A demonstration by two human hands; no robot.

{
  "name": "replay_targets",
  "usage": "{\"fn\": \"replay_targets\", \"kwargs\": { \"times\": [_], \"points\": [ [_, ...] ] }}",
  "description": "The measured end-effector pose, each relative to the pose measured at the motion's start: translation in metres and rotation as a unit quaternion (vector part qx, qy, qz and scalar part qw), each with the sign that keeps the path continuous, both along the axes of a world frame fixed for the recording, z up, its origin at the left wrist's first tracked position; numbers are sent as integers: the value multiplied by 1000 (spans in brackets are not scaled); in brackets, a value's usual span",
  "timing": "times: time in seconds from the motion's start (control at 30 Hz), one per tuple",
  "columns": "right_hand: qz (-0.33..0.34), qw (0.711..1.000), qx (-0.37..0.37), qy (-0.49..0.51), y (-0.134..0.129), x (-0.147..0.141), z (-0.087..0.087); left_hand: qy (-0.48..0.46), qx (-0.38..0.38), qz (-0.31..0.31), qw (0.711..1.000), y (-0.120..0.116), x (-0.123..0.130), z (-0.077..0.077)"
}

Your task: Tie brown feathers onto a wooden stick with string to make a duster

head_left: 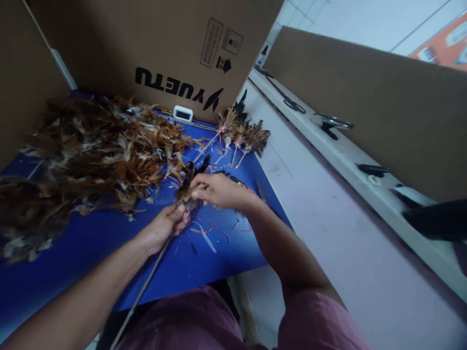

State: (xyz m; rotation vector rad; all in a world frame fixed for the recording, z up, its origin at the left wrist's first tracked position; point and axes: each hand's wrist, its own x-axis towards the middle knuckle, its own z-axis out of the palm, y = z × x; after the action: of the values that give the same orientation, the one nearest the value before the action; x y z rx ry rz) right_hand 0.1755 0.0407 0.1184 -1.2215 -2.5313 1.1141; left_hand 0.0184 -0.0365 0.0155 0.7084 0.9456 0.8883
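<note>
My left hand (170, 222) is closed around a thin stick (146, 282) near its upper end, where brown and black feathers (188, 180) are gathered. The stick slants down past the table's front edge toward my lap. Just above, my right hand (213, 189) pinches brownish feathers at the side of the bundle. Its fingertips partly hide what they hold. Scraps of pink and white string (209, 236) lie on the table beside my hands.
Loose brown feathers (109, 150) cover the left of the blue table (233, 253). Several small feather bundles on sticks (239, 133) lie at the back right, near a white digital display (183, 113). A cardboard box (146, 39) stands behind. A white ledge (350, 146) on the right carries scissors (294, 104).
</note>
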Motion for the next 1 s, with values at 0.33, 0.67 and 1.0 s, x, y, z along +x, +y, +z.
{"fn": "replay_targets", "kwargs": {
  "times": [0.33,0.67,1.0],
  "points": [
    [-213,954,158,-139,10,126,-33,19,21,49,998,6,-16,22],
    [-268,910,236,-208,26,152,-83,39,14,109,993,12,-30,25],
    [-256,937,183,-151,42,137,-91,48,8,96,994,12,-29,27]
  ]
}}
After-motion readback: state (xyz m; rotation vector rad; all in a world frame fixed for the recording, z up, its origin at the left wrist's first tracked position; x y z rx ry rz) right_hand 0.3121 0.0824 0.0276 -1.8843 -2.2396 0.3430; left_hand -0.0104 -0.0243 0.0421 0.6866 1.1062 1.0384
